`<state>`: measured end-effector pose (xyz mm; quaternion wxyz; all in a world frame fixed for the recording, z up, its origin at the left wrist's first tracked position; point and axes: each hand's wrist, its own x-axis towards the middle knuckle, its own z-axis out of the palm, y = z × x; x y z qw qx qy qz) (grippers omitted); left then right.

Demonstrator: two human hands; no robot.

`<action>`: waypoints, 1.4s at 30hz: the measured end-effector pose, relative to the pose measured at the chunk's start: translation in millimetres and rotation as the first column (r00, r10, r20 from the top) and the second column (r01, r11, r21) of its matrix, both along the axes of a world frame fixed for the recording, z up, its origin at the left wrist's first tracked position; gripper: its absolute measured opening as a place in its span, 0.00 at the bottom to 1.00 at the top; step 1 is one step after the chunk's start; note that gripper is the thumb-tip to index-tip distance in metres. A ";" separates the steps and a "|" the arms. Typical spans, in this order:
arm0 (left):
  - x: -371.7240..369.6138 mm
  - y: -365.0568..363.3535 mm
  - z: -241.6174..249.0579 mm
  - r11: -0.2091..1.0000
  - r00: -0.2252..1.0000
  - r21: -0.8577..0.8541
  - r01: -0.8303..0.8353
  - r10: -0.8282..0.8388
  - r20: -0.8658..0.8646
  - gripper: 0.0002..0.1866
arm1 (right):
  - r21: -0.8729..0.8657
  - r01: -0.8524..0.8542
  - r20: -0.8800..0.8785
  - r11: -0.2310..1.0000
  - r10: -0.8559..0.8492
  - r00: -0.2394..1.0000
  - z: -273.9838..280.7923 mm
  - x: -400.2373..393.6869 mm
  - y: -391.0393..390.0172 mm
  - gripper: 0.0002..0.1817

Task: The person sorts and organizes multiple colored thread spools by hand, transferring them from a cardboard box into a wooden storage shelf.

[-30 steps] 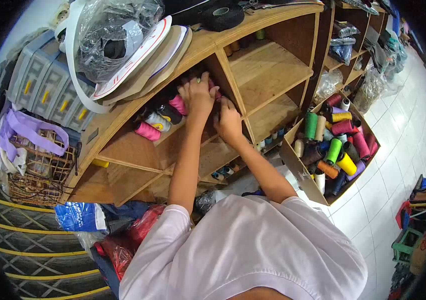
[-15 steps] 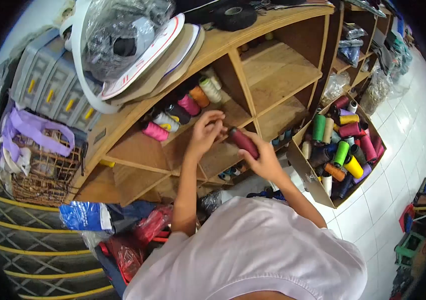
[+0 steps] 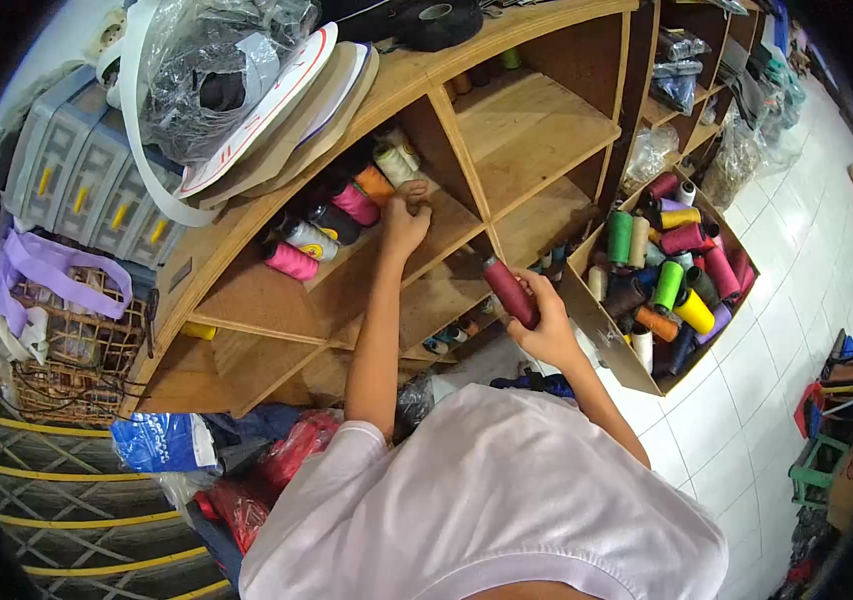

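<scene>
My right hand (image 3: 550, 325) is closed around a maroon thread spool (image 3: 511, 292), held tilted in front of the wooden shelf (image 3: 537, 120). My left hand (image 3: 407, 215) reaches into an upper compartment with its fingers curled; whatever they hold, if anything, is hidden. Just beyond those fingers stand cream thread spools (image 3: 393, 163). Along the same row lie an orange spool (image 3: 375, 184), a pink spool (image 3: 356, 204), a black spool (image 3: 335, 224), a grey spool (image 3: 311, 241) and a bright pink spool (image 3: 291, 261).
An open cardboard box (image 3: 612, 345) full of many-coloured spools stands on the white tiled floor (image 3: 747, 400) to the right. Plastic drawers (image 3: 87, 180) and a wire basket (image 3: 82, 345) are at the left. Rolls and a plastic-wrapped bundle (image 3: 217, 80) lie on the shelf top.
My left hand has moved farther into the compartment toward the cream spools, and its fingers have curled. My right hand has shifted slightly right and down with the maroon spool.
</scene>
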<state>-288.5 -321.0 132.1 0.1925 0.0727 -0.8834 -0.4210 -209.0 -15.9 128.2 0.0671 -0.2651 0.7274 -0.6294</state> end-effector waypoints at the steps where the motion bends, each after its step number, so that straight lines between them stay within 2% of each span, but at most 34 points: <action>1: 7.5 7.6 9.1 1.000 1.000 0.018 0.010 -0.010 -0.018 0.16 | -0.050 -0.010 0.038 0.999 0.012 0.999 2.0 1.1 1.7 0.34; 2: 21.2 22.0 28.3 1.000 1.000 0.022 0.009 -0.008 -0.018 0.16 | -0.046 -0.011 0.037 0.999 0.013 0.999 5.4 2.2 3.1 0.34; 3: 38.2 40.1 53.7 1.000 0.997 0.027 -0.005 0.003 0.072 0.17 | -0.071 0.012 0.085 0.997 -0.006 0.996 9.6 3.2 4.2 0.33; 4: 47.4 49.2 65.9 0.999 0.987 0.031 -0.019 0.014 0.162 0.18 | -0.095 0.036 0.133 0.995 -0.023 0.991 11.5 3.9 5.0 0.31; 5: 47.8 45.2 60.5 0.999 0.986 0.034 -0.027 0.021 0.165 0.18 | -0.092 0.029 0.135 0.995 -0.016 0.991 10.8 2.8 6.3 0.31; 6: 46.7 36.2 52.2 0.965 0.997 -0.249 -0.083 0.081 -0.018 0.17 | -0.066 0.027 0.081 0.997 -0.022 0.996 9.5 0.5 8.0 0.30; 7: 46.3 30.9 54.9 0.847 0.975 -0.500 -0.180 0.084 -0.207 0.17 | -0.041 0.028 0.026 0.999 -0.027 0.999 8.7 -0.2 9.0 0.29; 8: 43.6 19.1 63.2 0.810 0.952 -0.531 -0.247 0.099 -0.291 0.14 | -0.039 0.024 0.027 0.999 -0.023 0.999 8.8 0.6 9.0 0.29; 9: 40.4 9.1 77.8 0.707 0.909 -0.609 -0.359 0.119 -0.399 0.14 | -0.039 0.007 0.041 0.999 -0.005 0.999 9.4 1.2 9.4 0.28; 10: 39.9 1.3 92.6 0.676 0.925 -0.633 -0.378 0.294 -0.239 0.15 | -0.036 -0.010 0.057 0.999 0.012 0.998 10.3 2.4 10.0 0.27; 11: 39.5 -2.4 113.1 0.732 0.921 -0.594 -0.335 0.388 -0.042 0.20 | -0.034 -0.028 0.074 0.999 0.031 0.997 11.1 4.5 10.4 0.26; 13: 33.6 -10.3 131.1 0.732 0.898 -0.627 -0.267 0.425 0.113 0.27 | -0.019 -0.021 0.046 1.000 0.022 0.999 11.9 9.7 9.4 0.25; 14: 28.9 -20.6 129.1 0.730 0.895 -0.627 -0.271 0.432 0.115 0.27 | -0.015 -0.039 0.071 0.999 0.039 0.997 8.2 11.8 8.7 0.25; 16: 16.8 -40.7 119.0 0.432 0.937 -0.873 -0.227 0.341 -0.075 0.32 | -0.073 -0.053 0.089 0.996 0.060 0.994 7.8 16.3 5.4 0.25; 19: 13.7 -44.5 108.6 0.392 0.936 -0.885 -0.251 0.331 -0.118 0.33 | -0.051 -0.087 0.104 0.995 0.092 0.990 0.1 17.8 4.7 0.24; 20: 10.6 -48.9 113.3 0.468 0.936 -0.866 -0.175 0.352 0.001 0.33 | -0.042 -0.098 0.091 0.994 0.102 0.991 0.9 17.3 7.3 0.24; 21: 7.9 -54.7 112.2 0.467 0.939 -0.867 -0.174 0.345 -0.003 0.33 | -0.044 -0.091 0.087 0.995 0.094 0.992 2.4 16.6 8.2 0.24; 23: 2.3 -67.4 103.9 0.629 0.967 -0.758 -0.172 0.257 -0.007 0.31 | -0.061 -0.066 0.107 0.996 0.072 0.992 4.9 15.5 9.6 0.24; 24: 12.7 -39.2 129.1 0.559 0.944 -0.815 -0.150 0.326 0.050 0.31 | -0.061 -0.064 0.105 0.996 0.070 0.992 5.5 14.7 10.2 0.24; 27: 5.8 -53.2 113.8 0.594 0.956 -0.773 -0.224 0.287 -0.056 0.26 | -0.108 -0.013 0.053 0.994 0.019 0.998 8.3 10.7 9.9 0.24; 31: 7.4 -51.4 118.1 0.602 0.961 -0.774 -0.197 0.274 -0.032 0.26 | -0.049 0.020 0.051 0.999 -0.018 0.999 6.0 7.4 10.9 0.23; 33: 5.9 -50.5 123.6 0.680 0.943 -0.722 -0.127 0.307 0.124 0.33 | -0.041 0.026 0.061 0.999 -0.023 0.998 2.2 6.5 9.4 0.23; 34: 6.9 -47.9 125.4 0.681 0.943 -0.721 -0.127 0.308 0.125 0.33 | -0.051 0.025 0.073 0.998 -0.021 0.997 1.0 6.6 9.1 0.23; 37: 8.9 -43.9 125.3 0.639 0.931 -0.756 -0.139 0.344 0.120 0.32 | -0.058 0.031 0.082 0.998 -0.026 0.996 3.2 8.0 8.4 0.23; 39: 9.1 -47.5 120.3 0.602 0.961 -0.785 -0.143 0.275 0.036 0.30 | -0.055 0.042 0.081 0.998 -0.038 0.996 1.8 8.1 7.9 0.23; 42: 4.3 -56.4 114.7 0.673 0.977 -0.725 -0.144 0.212 0.004 0.28 | -0.097 0.032 0.104 0.995 -0.022 0.994 -3.2 7.7 6.8 0.23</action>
